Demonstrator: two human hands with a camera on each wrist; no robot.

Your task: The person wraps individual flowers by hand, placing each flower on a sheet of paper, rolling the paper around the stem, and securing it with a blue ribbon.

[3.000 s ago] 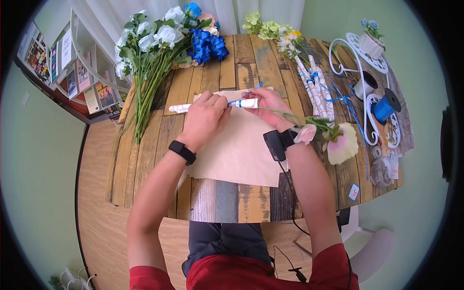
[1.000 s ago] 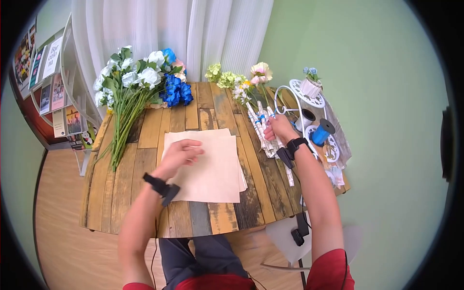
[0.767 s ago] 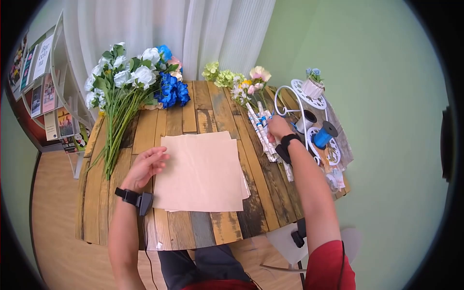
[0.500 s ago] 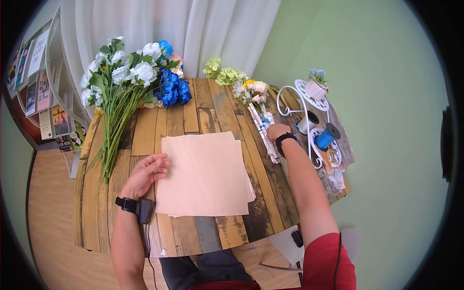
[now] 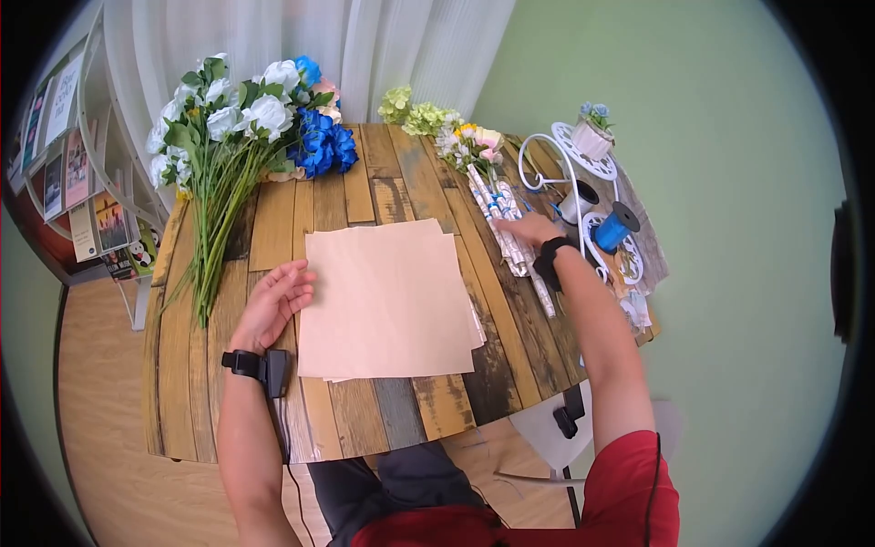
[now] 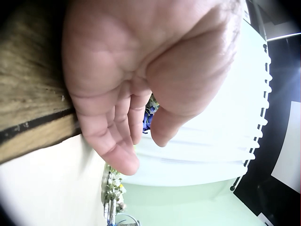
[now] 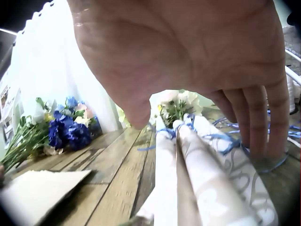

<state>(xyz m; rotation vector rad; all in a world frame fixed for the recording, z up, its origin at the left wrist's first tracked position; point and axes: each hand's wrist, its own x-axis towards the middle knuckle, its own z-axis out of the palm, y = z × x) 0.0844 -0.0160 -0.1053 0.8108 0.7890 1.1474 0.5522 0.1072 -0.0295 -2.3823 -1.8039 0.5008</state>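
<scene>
My left hand rests on the table at the left edge of a stack of beige wrapping paper, its fingers loosely bent. The left wrist view shows nothing in that palm. Toward the right of the table, my right hand is over several single flowers rolled in white patterned paper and tied with blue ribbon. Its thumb and fingers are spread to either side of the rolls, in the right wrist view. White, yellow and pink flower heads show at the far ends of the rolls.
White roses and blue flowers with long green stems lie at the back left. Green hydrangeas lie at the back. Right of the rolls, a white metal stand carries a small potted plant, beside a blue ribbon spool.
Both hands held a paper-wrapped flower over the beige paper. The right hand took it to the rolls at the right and let go; the left hand moved to the paper's left edge.
</scene>
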